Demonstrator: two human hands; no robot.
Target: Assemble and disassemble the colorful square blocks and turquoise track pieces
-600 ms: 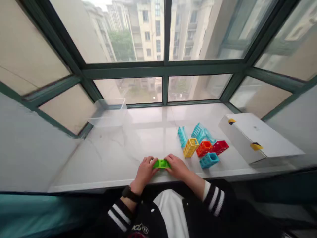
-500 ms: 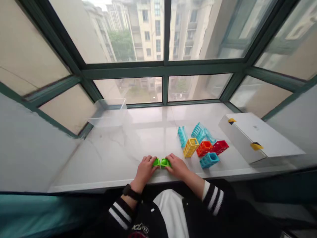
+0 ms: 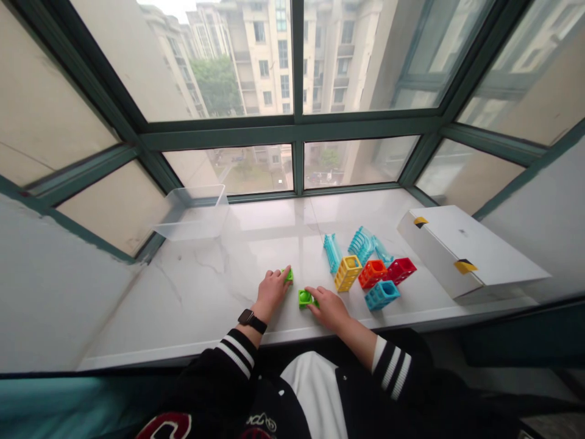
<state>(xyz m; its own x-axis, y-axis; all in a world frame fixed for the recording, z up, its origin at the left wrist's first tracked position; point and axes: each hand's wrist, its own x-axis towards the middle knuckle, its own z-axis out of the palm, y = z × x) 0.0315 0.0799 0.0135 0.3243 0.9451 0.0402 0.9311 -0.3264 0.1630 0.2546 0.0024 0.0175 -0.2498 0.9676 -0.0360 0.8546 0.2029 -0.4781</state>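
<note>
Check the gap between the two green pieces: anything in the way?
Nothing visible. The left green piece, at the fingertips of the left hand, and the right green piece, under the right hand, sit apart with only the marble sill between them.

Marble windowsill (image 3: 196,292) as landmark, plastic tub (image 3: 192,214) on its far left, toy block pile (image 3: 365,265) right of centre, cardboard box (image 3: 461,250) at its right end (pile nearer the box).

Lime-green block (image 3: 306,298), yellow block (image 3: 347,273), red block (image 3: 400,271), white-striped black sleeve (image 3: 392,368)
</note>
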